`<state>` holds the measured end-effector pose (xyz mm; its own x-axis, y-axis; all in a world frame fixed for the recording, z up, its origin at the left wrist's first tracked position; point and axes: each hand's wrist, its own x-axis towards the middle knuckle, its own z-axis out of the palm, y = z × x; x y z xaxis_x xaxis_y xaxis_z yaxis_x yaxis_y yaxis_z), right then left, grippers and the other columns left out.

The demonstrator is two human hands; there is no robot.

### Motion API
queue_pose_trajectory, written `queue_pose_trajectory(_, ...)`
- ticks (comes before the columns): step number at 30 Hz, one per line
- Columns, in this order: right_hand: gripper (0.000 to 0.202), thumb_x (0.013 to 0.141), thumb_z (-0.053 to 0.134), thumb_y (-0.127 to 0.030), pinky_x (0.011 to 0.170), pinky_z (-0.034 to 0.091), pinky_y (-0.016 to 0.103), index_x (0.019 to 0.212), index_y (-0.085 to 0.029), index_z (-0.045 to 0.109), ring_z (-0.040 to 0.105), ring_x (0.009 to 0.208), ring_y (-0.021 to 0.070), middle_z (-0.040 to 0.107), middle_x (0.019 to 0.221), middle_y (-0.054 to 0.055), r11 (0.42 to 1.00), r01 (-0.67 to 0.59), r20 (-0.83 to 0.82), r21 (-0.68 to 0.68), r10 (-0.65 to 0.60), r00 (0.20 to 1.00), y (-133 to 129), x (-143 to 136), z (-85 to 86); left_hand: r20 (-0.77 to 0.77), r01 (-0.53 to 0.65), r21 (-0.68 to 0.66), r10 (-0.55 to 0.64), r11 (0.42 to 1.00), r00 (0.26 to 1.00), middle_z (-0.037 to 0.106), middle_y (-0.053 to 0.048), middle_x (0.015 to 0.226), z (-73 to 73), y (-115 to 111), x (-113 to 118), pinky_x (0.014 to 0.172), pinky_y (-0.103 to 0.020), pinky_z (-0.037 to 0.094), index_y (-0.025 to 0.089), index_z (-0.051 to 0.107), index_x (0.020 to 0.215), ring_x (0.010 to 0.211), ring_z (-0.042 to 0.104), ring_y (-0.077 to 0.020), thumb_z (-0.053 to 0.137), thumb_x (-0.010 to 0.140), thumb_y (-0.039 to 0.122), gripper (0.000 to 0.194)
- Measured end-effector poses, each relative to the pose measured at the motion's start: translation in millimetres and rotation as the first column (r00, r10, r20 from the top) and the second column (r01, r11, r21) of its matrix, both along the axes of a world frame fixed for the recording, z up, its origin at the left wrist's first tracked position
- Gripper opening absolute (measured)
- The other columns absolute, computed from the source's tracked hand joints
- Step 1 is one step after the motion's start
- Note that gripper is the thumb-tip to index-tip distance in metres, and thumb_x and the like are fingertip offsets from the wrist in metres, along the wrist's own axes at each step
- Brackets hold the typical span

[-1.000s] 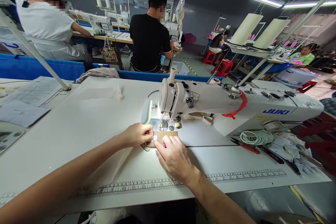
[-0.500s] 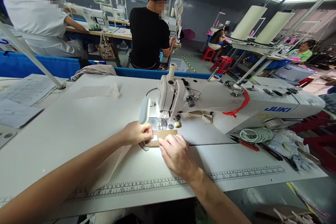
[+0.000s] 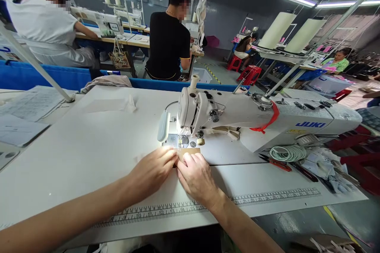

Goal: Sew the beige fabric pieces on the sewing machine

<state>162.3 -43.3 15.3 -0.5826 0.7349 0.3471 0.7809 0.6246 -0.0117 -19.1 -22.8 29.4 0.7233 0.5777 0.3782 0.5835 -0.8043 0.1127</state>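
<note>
A small brown piece (image 3: 192,151) lies just in front of the needle area of a white sewing machine (image 3: 231,106). On its left part rests my left hand (image 3: 157,166), its fingers pressed together and covering that end. My right hand (image 3: 196,172) is closed on the near edge of the same piece, its fingers bent. The fingertips of both hands almost meet. A pale lamp or guard (image 3: 164,126) hangs just beyond my left hand, beside the machine head.
Snips with red handles (image 3: 279,164), a coil of pale green cord (image 3: 287,153) and fabric scraps (image 3: 322,168) lie at the right. Papers (image 3: 23,102) lie at the left. Thread cones (image 3: 277,29) stand behind the machine. Several people sit beyond the blue edge.
My left hand has moved nearer my right hand and now covers the left part of the brown piece. The translucent sheet under my left forearm no longer shows.
</note>
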Motion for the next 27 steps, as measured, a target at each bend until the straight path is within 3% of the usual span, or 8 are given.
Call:
queue_pose_trajectory(5,0.024,0.094,0.041,-0.019,0.061,0.029,0.033,0.106,-0.014,0.061,0.038,0.066,0.0192,0.05,0.078,0.005,1.0,0.008,-0.007,0.006,-0.008,1.0,-2,-2,0.5,-0.059,0.009,0.174,0.001,0.985,0.998,0.064,-0.016,0.103,-16.1,-16,0,0.086,-0.041,0.054,0.005,0.061,0.105,0.1,0.058,-0.0263,0.035,0.089,0.006,0.031)
queue_pose_trajectory(8,0.023,0.094,0.041,-0.019,0.062,0.031,0.034,0.103,-0.015,0.062,0.04,0.067,0.0199,0.051,0.077,0.005,1.0,0.004,-0.019,-0.009,-0.004,1.0,-1,-1,0.9,-0.083,-0.004,0.214,0.023,0.977,0.996,0.064,-0.02,0.102,-21.2,-15,-1,0.088,-0.041,0.054,-0.003,0.06,0.109,0.102,0.057,-0.0285,0.036,0.089,0.007,0.032)
queue_pose_trajectory(15,0.023,0.091,0.043,-0.01,0.071,0.037,0.035,0.091,-0.017,0.064,0.051,0.071,0.0209,0.059,0.078,0.006,0.982,0.187,-0.189,0.006,-0.182,0.965,20,16,-2.8,-0.145,0.007,0.189,0.021,0.982,0.989,0.062,-0.02,0.106,-22.6,8,1,0.086,-0.041,0.055,-0.001,0.059,0.111,0.102,0.057,-0.0287,0.033,0.091,0.011,0.036)
queue_pose_trajectory(20,0.019,0.09,0.047,-0.011,0.074,0.037,0.034,0.094,-0.016,0.065,0.056,0.075,0.0215,0.063,0.085,0.007,0.976,0.218,-0.203,0.019,-0.21,0.956,27,26,-7.2,-0.09,0.002,0.158,0.013,0.987,0.996,0.061,-0.019,0.106,-25.2,25,4,0.086,-0.038,0.055,0.001,0.059,0.112,0.099,0.056,-0.0269,0.033,0.09,0.014,0.036)
queue_pose_trajectory(27,0.019,0.09,0.048,-0.011,0.073,0.037,0.034,0.096,-0.016,0.065,0.056,0.074,0.021,0.064,0.086,0.006,0.975,0.22,-0.181,0.019,-0.213,0.96,25,26,-6.3,-0.051,0.022,0.153,-0.014,0.988,0.999,0.06,-0.02,0.103,-29.0,32,5,0.081,-0.038,0.057,-0.003,0.057,0.111,0.1,0.055,-0.0284,0.033,0.089,0.011,0.035)
